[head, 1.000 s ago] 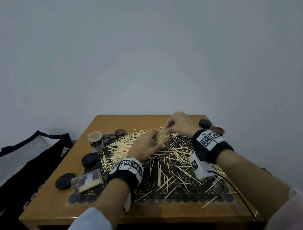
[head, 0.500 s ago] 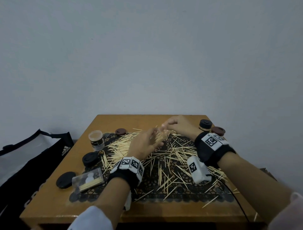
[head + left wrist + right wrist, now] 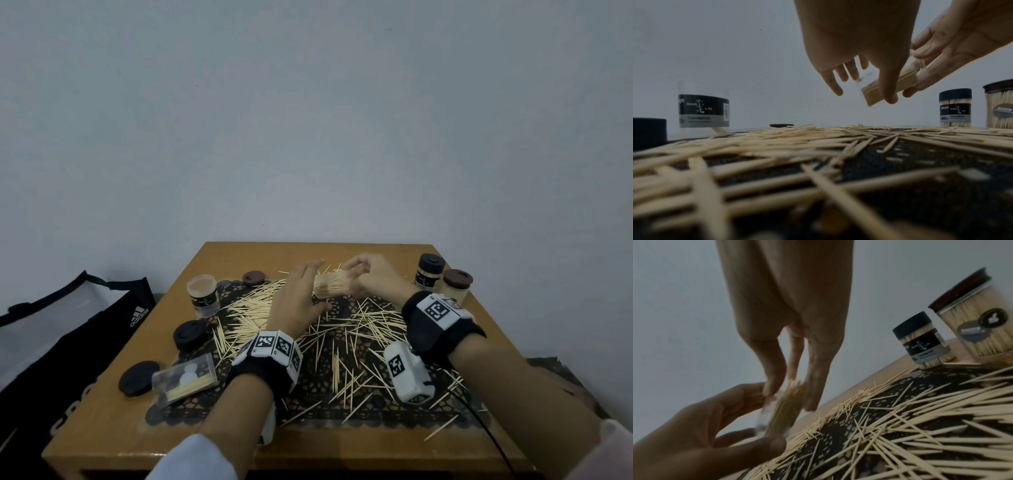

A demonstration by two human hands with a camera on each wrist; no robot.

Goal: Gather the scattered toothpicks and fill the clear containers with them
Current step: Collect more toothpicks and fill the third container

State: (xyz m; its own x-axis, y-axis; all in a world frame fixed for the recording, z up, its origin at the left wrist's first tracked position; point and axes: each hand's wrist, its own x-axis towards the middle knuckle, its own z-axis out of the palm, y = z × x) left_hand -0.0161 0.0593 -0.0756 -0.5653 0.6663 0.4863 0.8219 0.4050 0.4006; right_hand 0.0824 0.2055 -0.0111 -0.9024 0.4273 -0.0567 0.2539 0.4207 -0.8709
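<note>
A clear container (image 3: 330, 287), lying tilted and packed with a bundle of toothpicks, was held in the air between both hands above the far middle of the surface (image 3: 342, 445). The right hand (image 3: 371, 279) gripped its right end, fingers (image 3: 920, 60) curled round the clear wall. The left hand (image 3: 298, 298) was at the container's left end with fingers (image 3: 835, 84) nearly straight and spread; the thumb lay across the container's side, and contact of the remaining fingers could not be confirmed. The right wrist view was blurred at the container. Loose toothpicks (image 3: 370, 318) lay scattered in large number over a black lace mat (image 3: 376, 421) covering the middle of the surface, thickest toward the left of the mat, with a few strays near the front right edge. At the far right corner stood two closed, filled jars just beside each other: a black-lidded jar (image 3: 428, 275) and a brown-lidded jar (image 3: 457, 286). Toward the far left stood an open jar (image 3: 202, 294) with a black label, apparently holding only a few toothpicks at the bottom. A brown lid (image 3: 255, 277) lay near the far edge of the mat. Two black lids (image 3: 188, 334) lay along the left edge, and a small clear flat box (image 3: 186, 377) holding some toothpicks lay at the mat's front left corner. A black bag (image 3: 85, 325) stood off the surface on the left.
</note>
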